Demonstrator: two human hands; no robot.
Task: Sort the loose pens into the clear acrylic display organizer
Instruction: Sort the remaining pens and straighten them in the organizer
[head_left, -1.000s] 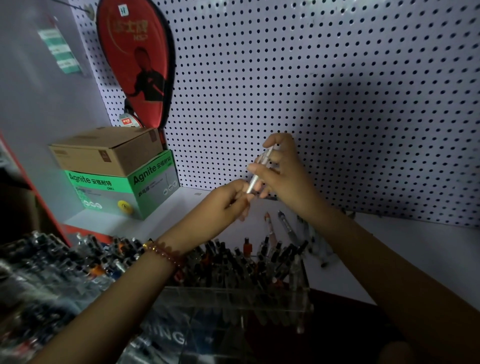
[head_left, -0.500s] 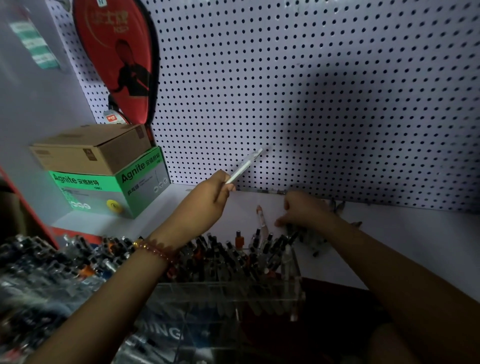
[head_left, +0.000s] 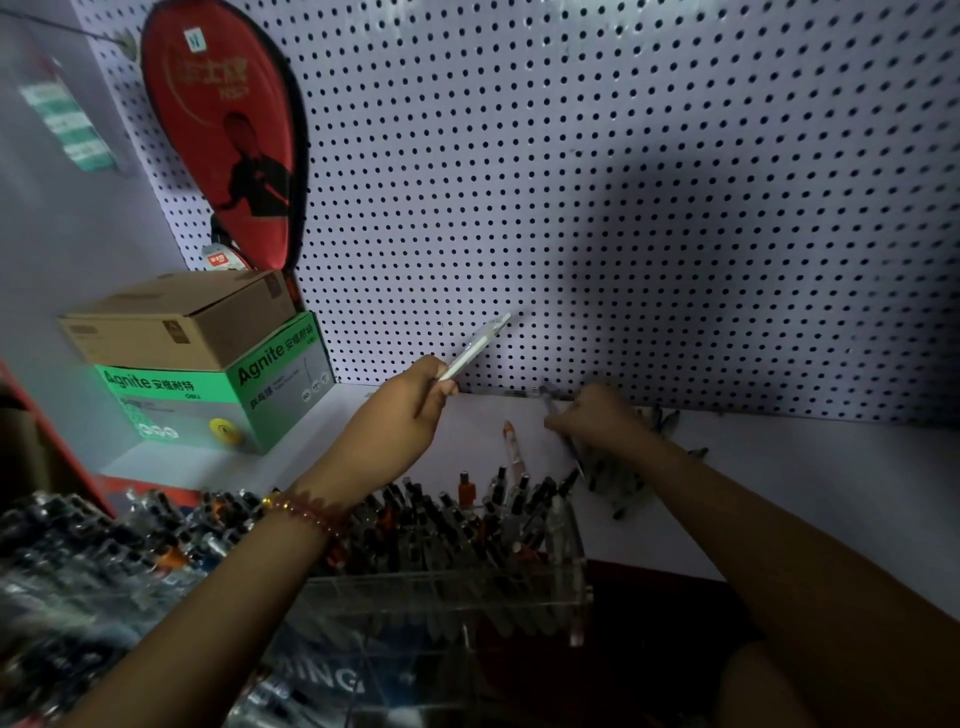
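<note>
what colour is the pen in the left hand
White: the slim white pen, best in the head view.

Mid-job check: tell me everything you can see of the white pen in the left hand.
The slim white plastic pen has a paler, slightly see-through stretch near its upper end. It is tilted, with its upper tip pointing up and right toward the white pegboard. Whether it touches the board cannot be told. The left hand grips its lower end with curled fingers and holds it in the air above the white shelf, beyond the clear acrylic organizer.
</note>
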